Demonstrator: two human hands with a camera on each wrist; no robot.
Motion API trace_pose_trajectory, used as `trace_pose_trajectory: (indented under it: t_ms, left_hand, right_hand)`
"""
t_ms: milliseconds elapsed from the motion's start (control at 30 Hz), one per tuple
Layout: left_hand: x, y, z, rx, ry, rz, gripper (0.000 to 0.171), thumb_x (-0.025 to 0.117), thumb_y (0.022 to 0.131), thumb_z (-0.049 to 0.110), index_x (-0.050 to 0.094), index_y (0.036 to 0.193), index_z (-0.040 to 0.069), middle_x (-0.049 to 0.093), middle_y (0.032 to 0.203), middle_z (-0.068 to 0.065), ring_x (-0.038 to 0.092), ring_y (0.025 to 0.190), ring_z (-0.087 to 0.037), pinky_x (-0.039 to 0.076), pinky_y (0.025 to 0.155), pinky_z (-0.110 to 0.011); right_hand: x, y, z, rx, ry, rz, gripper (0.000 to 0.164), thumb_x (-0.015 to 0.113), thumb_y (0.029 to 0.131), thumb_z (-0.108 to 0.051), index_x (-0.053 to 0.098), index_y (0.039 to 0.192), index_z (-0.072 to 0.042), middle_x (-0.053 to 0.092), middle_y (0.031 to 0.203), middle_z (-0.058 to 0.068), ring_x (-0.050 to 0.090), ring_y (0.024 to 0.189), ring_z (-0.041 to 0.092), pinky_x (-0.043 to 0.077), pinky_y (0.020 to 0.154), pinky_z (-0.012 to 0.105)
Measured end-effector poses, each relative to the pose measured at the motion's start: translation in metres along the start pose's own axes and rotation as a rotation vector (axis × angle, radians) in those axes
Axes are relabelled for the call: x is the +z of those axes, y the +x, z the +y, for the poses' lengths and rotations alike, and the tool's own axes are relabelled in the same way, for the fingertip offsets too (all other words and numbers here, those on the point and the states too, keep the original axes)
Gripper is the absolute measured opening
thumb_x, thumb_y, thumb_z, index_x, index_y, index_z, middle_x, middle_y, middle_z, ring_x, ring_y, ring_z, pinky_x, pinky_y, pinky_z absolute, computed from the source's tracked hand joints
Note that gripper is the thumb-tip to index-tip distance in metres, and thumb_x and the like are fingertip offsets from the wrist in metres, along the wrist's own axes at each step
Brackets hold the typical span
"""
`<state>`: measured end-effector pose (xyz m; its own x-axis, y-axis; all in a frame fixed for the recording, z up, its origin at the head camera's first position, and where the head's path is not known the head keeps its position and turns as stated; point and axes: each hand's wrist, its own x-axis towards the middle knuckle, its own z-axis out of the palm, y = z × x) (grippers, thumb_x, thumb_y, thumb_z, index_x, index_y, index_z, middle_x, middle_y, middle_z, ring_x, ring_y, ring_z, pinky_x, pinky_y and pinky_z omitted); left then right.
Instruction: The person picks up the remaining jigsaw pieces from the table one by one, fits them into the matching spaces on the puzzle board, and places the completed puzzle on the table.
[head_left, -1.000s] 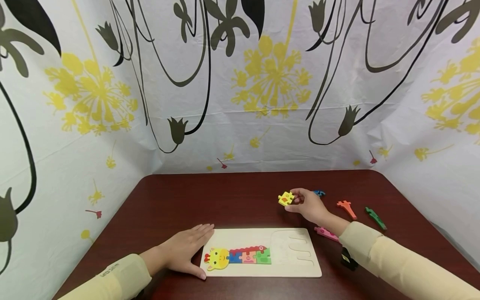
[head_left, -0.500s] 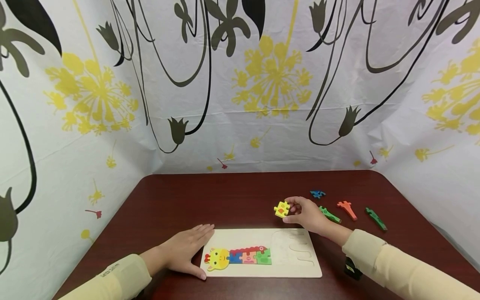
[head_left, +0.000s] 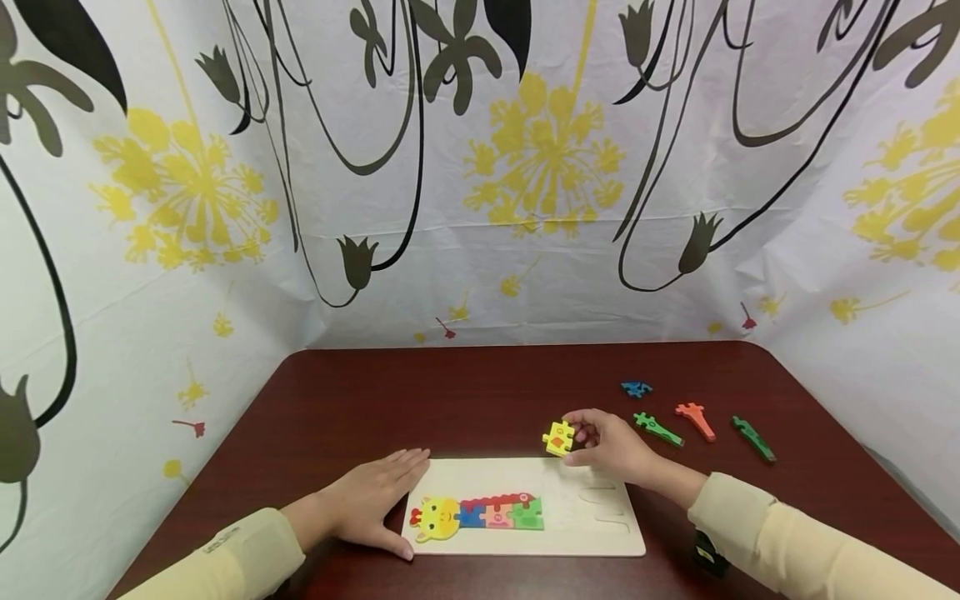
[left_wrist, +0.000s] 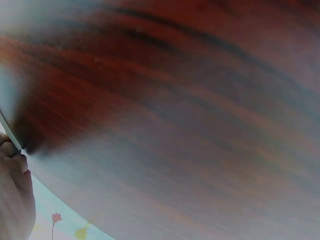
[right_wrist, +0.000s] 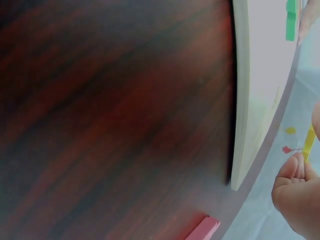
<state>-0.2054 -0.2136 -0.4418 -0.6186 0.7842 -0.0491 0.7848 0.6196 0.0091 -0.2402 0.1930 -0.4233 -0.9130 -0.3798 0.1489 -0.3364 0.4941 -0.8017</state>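
A pale wooden puzzle board [head_left: 480,546] lies on the dark red-brown table, with a yellow giraffe head [head_left: 437,518] and blue, pink, red and green pieces joined along its recess. My left hand [head_left: 375,502] rests with straight fingers along the board's left edge. Between thumb and fingers, my right hand [head_left: 611,446] pinches a yellow puzzle piece [head_left: 558,438] with an orange mark, over the board's far edge. In the right wrist view the yellow piece [right_wrist: 309,142] shows edge-on in the fingers. The outlined leg slots [head_left: 603,508] at the board's right are bare.
Loose pieces lie at the right: a blue one [head_left: 636,389], a green one [head_left: 658,429], an orange one [head_left: 696,422] and a darker green one [head_left: 753,439]. A pink piece [right_wrist: 204,229] shows in the right wrist view. Patterned white cloth [head_left: 480,275] surrounds the table.
My right hand has moved left and nearer to the board with the yellow puzzle piece, uncovering the blue and green pieces behind it. The left hand has stayed put.
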Motion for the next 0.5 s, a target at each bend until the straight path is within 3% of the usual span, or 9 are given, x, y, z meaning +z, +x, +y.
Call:
trace_pose_trajectory:
  t_ms: [500]
  left_hand:
    - [0.0005, 0.0001, -0.0007, 0.007, -0.007, 0.002, 0.114, 0.042, 0.077, 0.085, 0.024, 0.153, 0.002, 0.023, 0.158, -0.014, 0.023, 0.144, -0.027, 0.028, 0.112, -0.043]
  right_hand:
    - [0.0059, -0.0087, -0.0016, -0.012, 0.011, -0.061, 0.056, 0.084, 0.076, -0.012, 0.058, 0.122, 0.008, 0.053, 0.09, 0.007, 0.049, 0.081, 0.021, 0.046, 0.062, 0.024]
